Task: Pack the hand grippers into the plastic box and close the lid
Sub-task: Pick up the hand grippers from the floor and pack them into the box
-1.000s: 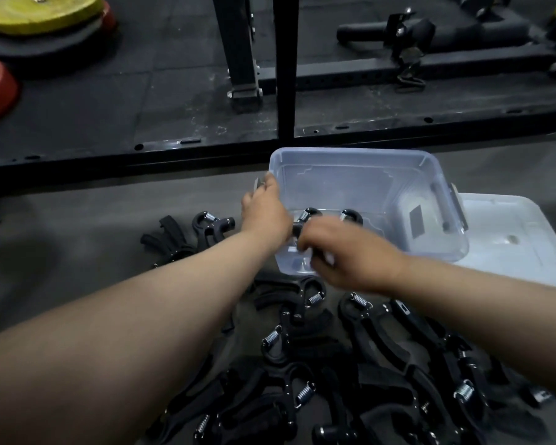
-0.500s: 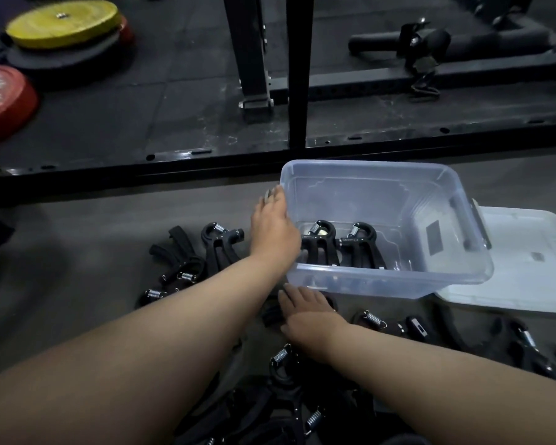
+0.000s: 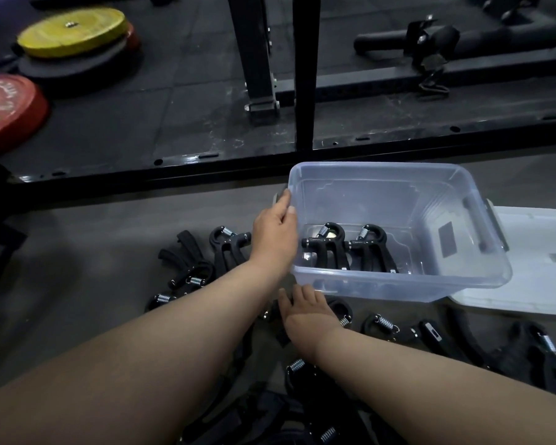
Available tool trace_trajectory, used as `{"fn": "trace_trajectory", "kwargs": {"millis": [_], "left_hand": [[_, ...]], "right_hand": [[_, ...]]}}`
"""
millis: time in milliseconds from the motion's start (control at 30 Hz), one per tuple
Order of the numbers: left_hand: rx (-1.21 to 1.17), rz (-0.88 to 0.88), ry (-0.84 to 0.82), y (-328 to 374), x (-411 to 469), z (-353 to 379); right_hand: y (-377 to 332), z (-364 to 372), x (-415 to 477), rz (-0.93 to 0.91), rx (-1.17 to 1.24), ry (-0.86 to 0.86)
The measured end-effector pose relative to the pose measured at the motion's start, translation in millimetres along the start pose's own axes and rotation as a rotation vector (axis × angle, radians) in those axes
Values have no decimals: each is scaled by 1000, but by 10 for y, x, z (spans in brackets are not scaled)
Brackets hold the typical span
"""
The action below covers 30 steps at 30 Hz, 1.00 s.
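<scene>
The box (image 3: 398, 284) sits open on the floor, two grippers (image 3: 347, 248) side by side inside. The left hand (image 3: 275, 232) grasps its left rim. The right hand (image 3: 305, 313) lies flat, fingers loose, on the loose grippers (image 3: 379, 326) just before the box. The lid (image 3: 533, 268) lies right of it.

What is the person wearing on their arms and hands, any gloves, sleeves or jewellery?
Nothing that shows: the left hand and right hand are bare, without gloves, and both forearms are uncovered up to the picture's edge. No watch or wristband is visible; rings cannot be made out.
</scene>
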<state>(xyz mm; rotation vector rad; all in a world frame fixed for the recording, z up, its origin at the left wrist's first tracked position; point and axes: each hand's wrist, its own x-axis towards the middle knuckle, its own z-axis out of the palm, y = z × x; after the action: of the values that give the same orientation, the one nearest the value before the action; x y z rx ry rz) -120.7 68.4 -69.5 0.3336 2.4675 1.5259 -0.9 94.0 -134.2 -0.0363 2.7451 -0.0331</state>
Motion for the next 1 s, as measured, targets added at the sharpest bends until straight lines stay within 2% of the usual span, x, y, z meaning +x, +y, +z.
{"fn": "trace_trajectory", "kwargs": {"millis": [200,333,467,533,600,700,767,833,933,1000], "left_hand": [[161,128,35,30,-36,3],[89,110,14,3,-34,3],[84,115,18,-12,-20,22],[90,120,21,-16,-16,30],[86,122,20,-23,-8,35],[62,98,4,-24,-23,43],[69,86,0,-9,-44,35],[65,74,-2,13,-60,16],[69,72,-11,41,-71,4],[84,78,-9,45,-72,6]], "right_hand": [[15,-92,-69,-25,84,40],[94,-183,-161,-57,110,19],[271,-332,-457,-23,449,168],[369,-358,-609,74,724,256],[423,-282,-711,277,1020,295],[434,-10,-790,612,1376,224],[487,107,-813,692,1339,147],[598,114,-826,644,1162,9],[759,45,-843,418,744,-230],[820,48,-840,233,493,-227]]}}
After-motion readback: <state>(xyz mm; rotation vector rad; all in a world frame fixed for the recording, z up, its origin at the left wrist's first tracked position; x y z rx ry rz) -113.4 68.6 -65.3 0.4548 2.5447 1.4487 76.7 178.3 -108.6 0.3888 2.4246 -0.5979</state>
